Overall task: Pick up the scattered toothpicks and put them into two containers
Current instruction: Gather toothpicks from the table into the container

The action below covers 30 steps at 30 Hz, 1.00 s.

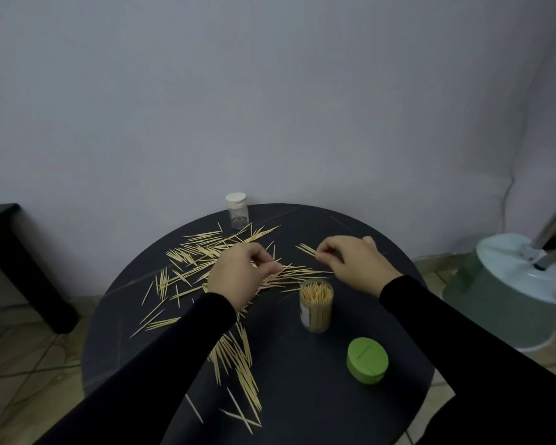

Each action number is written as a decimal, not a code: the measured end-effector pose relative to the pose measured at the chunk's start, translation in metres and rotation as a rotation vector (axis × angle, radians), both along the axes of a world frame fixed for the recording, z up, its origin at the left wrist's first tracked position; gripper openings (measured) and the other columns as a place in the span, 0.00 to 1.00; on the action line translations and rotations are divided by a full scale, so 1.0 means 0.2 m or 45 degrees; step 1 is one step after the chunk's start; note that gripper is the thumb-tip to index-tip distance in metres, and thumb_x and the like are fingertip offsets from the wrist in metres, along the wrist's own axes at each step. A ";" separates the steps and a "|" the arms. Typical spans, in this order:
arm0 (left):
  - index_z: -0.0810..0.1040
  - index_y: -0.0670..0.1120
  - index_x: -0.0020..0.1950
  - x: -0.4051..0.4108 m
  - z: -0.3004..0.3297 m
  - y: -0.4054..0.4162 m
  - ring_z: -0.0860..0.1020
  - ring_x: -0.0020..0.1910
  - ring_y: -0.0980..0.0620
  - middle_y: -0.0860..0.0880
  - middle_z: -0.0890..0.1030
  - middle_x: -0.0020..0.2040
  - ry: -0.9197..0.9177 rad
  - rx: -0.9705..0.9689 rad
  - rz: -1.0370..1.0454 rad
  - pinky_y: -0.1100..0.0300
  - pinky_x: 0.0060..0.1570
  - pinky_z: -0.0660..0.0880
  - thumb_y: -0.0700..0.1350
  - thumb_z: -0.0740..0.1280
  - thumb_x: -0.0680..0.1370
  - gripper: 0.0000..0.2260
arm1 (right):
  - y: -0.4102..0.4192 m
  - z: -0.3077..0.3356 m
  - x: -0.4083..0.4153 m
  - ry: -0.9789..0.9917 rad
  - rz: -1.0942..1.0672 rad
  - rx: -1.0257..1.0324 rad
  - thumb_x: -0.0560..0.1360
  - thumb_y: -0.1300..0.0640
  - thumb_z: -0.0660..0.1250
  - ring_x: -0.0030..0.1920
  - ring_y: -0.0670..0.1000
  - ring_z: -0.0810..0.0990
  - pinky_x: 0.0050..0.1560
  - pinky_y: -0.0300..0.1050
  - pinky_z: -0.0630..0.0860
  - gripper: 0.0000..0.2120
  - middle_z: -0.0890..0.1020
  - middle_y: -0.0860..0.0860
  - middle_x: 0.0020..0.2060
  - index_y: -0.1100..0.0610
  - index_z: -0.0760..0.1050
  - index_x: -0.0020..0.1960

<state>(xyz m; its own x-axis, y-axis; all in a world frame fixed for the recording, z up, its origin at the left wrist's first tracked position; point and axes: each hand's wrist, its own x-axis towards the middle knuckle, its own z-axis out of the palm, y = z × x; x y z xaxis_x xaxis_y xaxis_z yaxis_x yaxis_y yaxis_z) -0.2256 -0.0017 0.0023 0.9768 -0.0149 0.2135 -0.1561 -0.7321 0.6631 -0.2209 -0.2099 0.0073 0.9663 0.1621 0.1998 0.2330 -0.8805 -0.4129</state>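
Several wooden toothpicks (pixel 193 252) lie scattered over the round black table (pixel 302 380), with another heap (pixel 238 358) near the front. My left hand (pixel 238 274) rests on the middle pile, fingers pinched on toothpicks. My right hand (pixel 353 256) pinches a small bundle of toothpicks (pixel 306 249) at the table's right-centre. An open clear container (pixel 316 305) full of upright toothpicks stands just below my right hand. Its green lid (pixel 367 360) lies nearer the front. A second clear container with a white cap (pixel 237 209) stands at the table's far edge, nearly empty.
A dark bench or table (pixel 16 261) stands to the left on the tiled floor. A pale green bucket-like base with a metal pole (pixel 514 290) sits to the right. A grey wall is behind the table.
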 end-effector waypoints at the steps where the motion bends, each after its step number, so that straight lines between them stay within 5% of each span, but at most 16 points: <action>1: 0.79 0.53 0.39 -0.01 0.01 -0.01 0.76 0.44 0.59 0.57 0.80 0.41 0.001 -0.026 -0.010 0.58 0.45 0.73 0.53 0.74 0.71 0.07 | 0.00 0.01 -0.01 -0.007 -0.003 0.037 0.81 0.50 0.59 0.43 0.40 0.66 0.66 0.48 0.60 0.09 0.75 0.41 0.48 0.49 0.75 0.57; 8: 0.80 0.57 0.40 -0.10 0.05 -0.09 0.77 0.47 0.59 0.57 0.81 0.44 -0.047 -0.179 -0.120 0.61 0.46 0.72 0.54 0.73 0.72 0.04 | 0.02 0.05 -0.11 -0.073 0.034 0.301 0.80 0.50 0.61 0.41 0.39 0.70 0.63 0.50 0.65 0.07 0.75 0.39 0.39 0.48 0.76 0.53; 15: 0.83 0.56 0.40 -0.19 0.14 -0.11 0.80 0.44 0.56 0.56 0.83 0.39 -0.100 -0.446 -0.245 0.49 0.52 0.77 0.51 0.74 0.71 0.01 | -0.01 0.06 -0.18 -0.048 0.125 0.403 0.78 0.47 0.63 0.47 0.43 0.77 0.63 0.58 0.70 0.03 0.80 0.41 0.41 0.44 0.75 0.49; 22: 0.83 0.55 0.41 -0.20 0.15 -0.06 0.80 0.40 0.60 0.53 0.83 0.40 -0.016 -0.481 -0.299 0.66 0.41 0.76 0.48 0.73 0.71 0.02 | -0.05 0.05 -0.25 -0.007 0.174 0.501 0.76 0.50 0.67 0.46 0.46 0.78 0.49 0.43 0.77 0.02 0.81 0.44 0.42 0.45 0.78 0.48; 30: 0.83 0.52 0.42 -0.14 0.04 -0.08 0.79 0.37 0.62 0.54 0.83 0.37 0.024 -0.494 -0.260 0.67 0.39 0.75 0.51 0.74 0.70 0.04 | -0.04 0.03 -0.24 0.044 0.158 0.505 0.75 0.49 0.68 0.43 0.55 0.77 0.45 0.50 0.76 0.01 0.81 0.45 0.39 0.42 0.78 0.46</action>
